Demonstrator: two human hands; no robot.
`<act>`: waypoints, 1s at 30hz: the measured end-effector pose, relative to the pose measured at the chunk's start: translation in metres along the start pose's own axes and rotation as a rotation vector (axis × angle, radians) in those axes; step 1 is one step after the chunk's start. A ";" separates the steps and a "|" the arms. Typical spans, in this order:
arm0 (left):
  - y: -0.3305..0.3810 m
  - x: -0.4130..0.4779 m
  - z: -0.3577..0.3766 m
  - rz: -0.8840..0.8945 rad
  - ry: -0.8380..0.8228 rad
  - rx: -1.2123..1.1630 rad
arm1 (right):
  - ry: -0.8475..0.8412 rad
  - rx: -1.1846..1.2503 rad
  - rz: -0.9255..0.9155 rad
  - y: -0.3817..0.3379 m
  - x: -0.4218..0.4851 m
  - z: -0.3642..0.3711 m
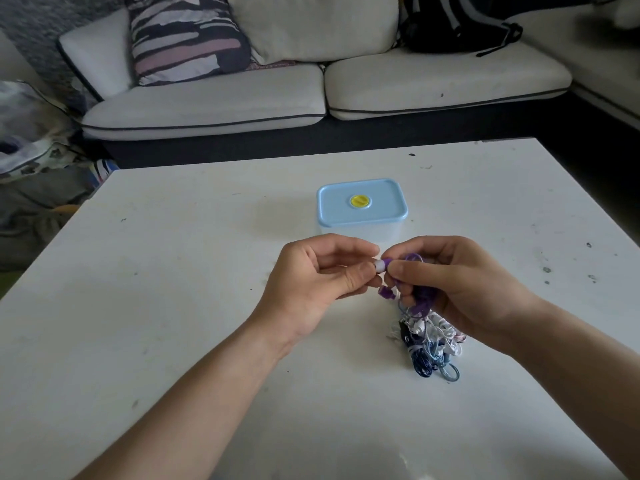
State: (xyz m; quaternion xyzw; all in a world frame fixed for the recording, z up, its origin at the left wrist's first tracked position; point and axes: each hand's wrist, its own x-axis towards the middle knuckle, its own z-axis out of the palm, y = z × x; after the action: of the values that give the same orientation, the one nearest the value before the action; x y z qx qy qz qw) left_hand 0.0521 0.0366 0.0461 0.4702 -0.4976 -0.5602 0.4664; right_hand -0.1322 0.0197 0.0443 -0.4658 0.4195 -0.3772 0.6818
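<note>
Above the white table [173,306], my two hands meet over a tangle of earphone cables. My left hand [318,275] pinches the white tip of a purple earbud [382,264] between thumb and fingers. My right hand [450,285] grips the purple earphone cable [420,299] bunched in its curled fingers. A second purple earbud [387,292] dangles just below. A pile of white, dark blue and light blue cables [429,344] lies on the table under my right hand.
A clear plastic box with a light blue lid and yellow valve [362,202] stands just beyond my hands. Behind the table is a white sofa [311,95] with a striped cushion [187,39] and a black bag [453,22].
</note>
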 end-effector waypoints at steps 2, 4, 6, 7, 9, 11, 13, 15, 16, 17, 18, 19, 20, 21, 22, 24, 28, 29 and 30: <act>-0.001 0.001 0.000 0.094 0.012 0.112 | 0.013 0.015 0.002 0.000 0.000 0.002; -0.004 0.001 0.000 0.132 0.016 0.164 | 0.024 0.030 0.000 0.001 0.000 0.003; -0.005 0.000 0.000 0.133 0.012 0.180 | 0.032 0.041 0.003 0.002 0.000 0.003; -0.005 0.001 0.000 0.134 0.014 0.195 | 0.034 0.034 0.012 0.002 0.000 0.003; -0.005 0.000 0.000 0.144 0.025 0.225 | 0.029 0.016 0.034 0.003 0.000 0.004; -0.006 0.000 0.001 0.163 0.050 0.233 | 0.015 0.059 0.053 0.003 0.000 0.005; -0.006 -0.001 0.004 0.195 0.091 0.211 | -0.010 0.130 0.057 0.004 0.001 0.006; -0.008 -0.001 0.007 0.227 0.134 0.180 | -0.028 0.183 0.058 0.005 0.001 0.005; -0.010 -0.001 0.009 0.242 0.153 0.175 | -0.030 0.204 0.060 0.006 0.001 0.005; -0.011 -0.001 0.010 0.253 0.169 0.176 | -0.027 0.216 0.063 0.006 0.001 0.004; -0.012 -0.002 0.011 0.254 0.179 0.177 | -0.021 0.217 0.063 0.007 0.001 0.004; -0.012 -0.001 0.011 0.249 0.180 0.174 | -0.015 0.206 0.060 0.007 0.002 0.004; -0.013 -0.001 0.011 0.236 0.169 0.167 | -0.007 0.183 0.053 0.008 0.002 0.003; -0.013 -0.001 0.010 0.220 0.152 0.157 | 0.000 0.156 0.044 0.008 0.002 0.002; -0.012 0.000 0.009 0.198 0.135 0.144 | 0.009 0.132 0.033 0.009 0.003 0.001; -0.012 0.001 0.007 0.147 0.111 0.106 | 0.021 0.107 0.010 0.009 0.004 0.000; -0.010 0.001 0.006 0.062 0.080 0.026 | 0.010 0.068 -0.018 0.006 0.003 0.000; -0.009 0.002 0.006 0.045 0.074 0.002 | 0.005 0.060 -0.017 0.005 0.003 0.000; -0.009 0.002 0.005 0.021 0.065 -0.029 | -0.002 0.051 -0.016 0.003 0.002 0.000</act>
State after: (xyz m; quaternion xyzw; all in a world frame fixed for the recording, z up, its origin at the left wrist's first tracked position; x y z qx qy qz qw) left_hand 0.0467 0.0360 0.0376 0.4762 -0.4788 -0.5469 0.4948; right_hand -0.1314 0.0190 0.0405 -0.4521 0.4054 -0.3928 0.6906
